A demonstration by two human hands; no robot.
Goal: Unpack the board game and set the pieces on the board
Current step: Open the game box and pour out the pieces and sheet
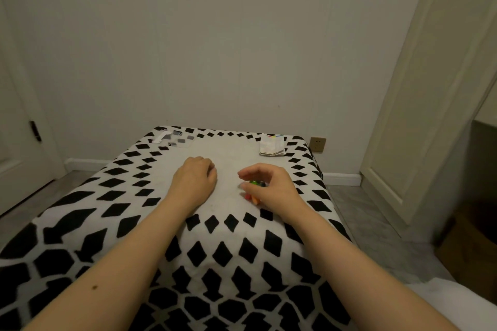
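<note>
Two hands: both bare, forearms reaching forward over the black-and-white diamond-patterned cloth (220, 255) covering the counter, seen from the head view.
Left hand (195, 183): knuckles up, fingers curled under into a loose fist resting on the plain pale centre of the cloth; whether anything is inside cannot be told.
Right hand (271, 188): arched, grip partly open with thumb and fingers curved over a cluster of small coloured game pieces (254, 191); contact with them cannot be told.
Pieces, count: green, red and orange bits show beneath the palm; an exact number cannot be told, as the hand hides most of them.
Pieces, place: on the cloth directly under the right hand, near the left hand but apart from it.
One folded white paper game board with coloured edge marks (272, 145): lies flat at the far right of the counter, well beyond the right hand.
One clear plastic bag (174, 138): lies at the far left corner, well beyond the left hand.
</note>
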